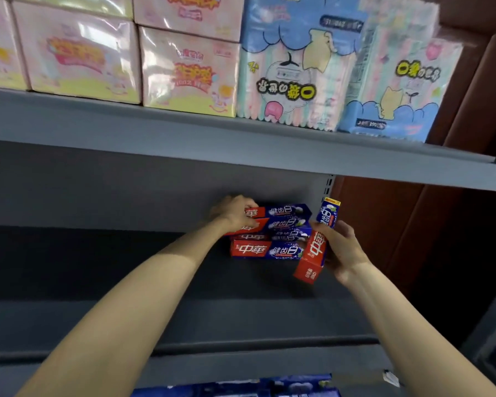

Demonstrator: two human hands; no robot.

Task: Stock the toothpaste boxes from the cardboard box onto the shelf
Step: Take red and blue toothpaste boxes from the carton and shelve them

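Now the left hand (pixel 235 212) rests on top of a stack of toothpaste boxes (pixel 269 233) on the grey shelf (pixel 126 267). Its fingers curl over the left end of the top box, so this grip is closed on the stack. The stack sits far back, against the back wall of the shelf and close to its right edge.

Just right of the stack, the right hand (pixel 341 250) holds one more toothpaste box (pixel 317 242). This grip is clamped around the box. The box stands nearly upright, tilted a little, with its red end down and its blue end up, and it seems to touch the right end of the stack.

Left of the stack the shelf is bare and wide, with lots of room. In front of the stack there is open shelf too.

Above the stack, an upper shelf (pixel 241 144) carries pink tissue packs (pixel 184 73) and blue tissue packs (pixel 298 67). Right of the stack is a dark brown wall (pixel 455 196).

Below the shelf, a blurry blue thing (pixel 241 388) shows at the bottom edge.
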